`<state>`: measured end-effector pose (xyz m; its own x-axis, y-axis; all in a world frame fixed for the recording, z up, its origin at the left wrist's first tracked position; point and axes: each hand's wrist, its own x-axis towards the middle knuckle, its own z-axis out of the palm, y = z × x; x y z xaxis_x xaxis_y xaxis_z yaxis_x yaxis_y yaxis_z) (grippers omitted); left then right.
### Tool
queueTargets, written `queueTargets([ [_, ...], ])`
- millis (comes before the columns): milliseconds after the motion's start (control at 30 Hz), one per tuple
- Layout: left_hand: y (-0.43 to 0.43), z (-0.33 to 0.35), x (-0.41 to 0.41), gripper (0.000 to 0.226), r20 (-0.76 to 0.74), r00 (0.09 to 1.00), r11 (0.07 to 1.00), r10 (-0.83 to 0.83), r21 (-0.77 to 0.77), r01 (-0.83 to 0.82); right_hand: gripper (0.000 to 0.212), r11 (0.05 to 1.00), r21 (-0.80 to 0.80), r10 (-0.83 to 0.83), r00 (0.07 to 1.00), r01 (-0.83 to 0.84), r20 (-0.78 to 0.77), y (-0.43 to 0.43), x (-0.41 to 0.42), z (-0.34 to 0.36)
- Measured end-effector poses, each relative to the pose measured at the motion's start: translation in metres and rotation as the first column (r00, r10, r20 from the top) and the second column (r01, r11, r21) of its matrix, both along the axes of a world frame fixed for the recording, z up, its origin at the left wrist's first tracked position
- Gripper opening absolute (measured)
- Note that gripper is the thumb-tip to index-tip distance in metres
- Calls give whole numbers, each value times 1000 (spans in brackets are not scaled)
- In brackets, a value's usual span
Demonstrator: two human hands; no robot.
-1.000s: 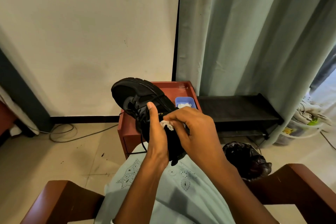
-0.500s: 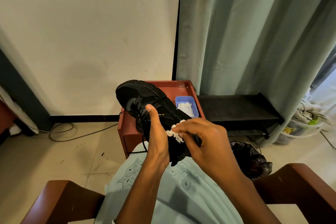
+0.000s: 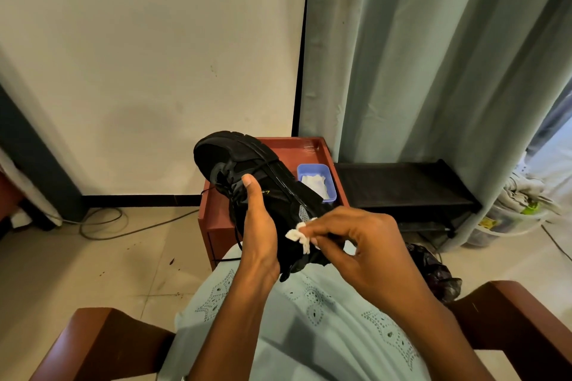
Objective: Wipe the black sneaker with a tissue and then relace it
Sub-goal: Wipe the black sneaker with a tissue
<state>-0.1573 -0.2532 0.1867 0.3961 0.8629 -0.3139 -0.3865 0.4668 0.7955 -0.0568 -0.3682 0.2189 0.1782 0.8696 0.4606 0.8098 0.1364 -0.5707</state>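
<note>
The black sneaker (image 3: 235,161) is held up over my lap, toe pointing away and to the left, laces loose. My left hand (image 3: 258,226) grips its near side, thumb lying up along the upper. My right hand (image 3: 362,244) pinches a small crumpled white tissue (image 3: 298,233) and presses it against the heel part of the sneaker. A loose black lace hangs down below my left hand.
A red-brown side table (image 3: 216,219) stands just ahead, carrying a blue tray (image 3: 328,170) with white tissues. A low black shelf (image 3: 402,185) and grey-green curtain are to the right, a black bag (image 3: 439,272) on the floor. Wooden chair arms (image 3: 102,340) flank my lap.
My right hand has slid the tissue down and to the right along the sneaker toward the heel. The sneaker shifted slightly right, uncovering the blue tray.
</note>
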Motion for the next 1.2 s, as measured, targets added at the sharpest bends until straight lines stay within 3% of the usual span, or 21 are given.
queueTargets([
  [133,-2,-2,1,108,1,999,999,-53,9,53,21,994,100,-48,999,47,9,17,1,0],
  [233,-4,-2,1,103,26,994,994,-104,44,103,19,983,147,-109,994,106,14,38,0,1],
  [367,5,-5,-4,91,43,996,997,-74,36,73,19,993,102,-70,997,66,38,39,-1,1],
  [500,14,-10,-7,103,11,1000,1000,-29,12,29,15,996,73,-66,993,59,97,14,2,-7],
  [733,4,-7,2,75,-39,997,994,-63,83,66,14,969,212,-165,974,130,158,34,3,-2],
  [867,3,-7,3,72,-24,998,986,-54,155,58,14,960,262,-138,980,97,141,58,0,4],
  [1200,13,-9,-6,97,-117,993,996,10,86,1,17,996,64,-71,953,55,294,9,12,-7],
])
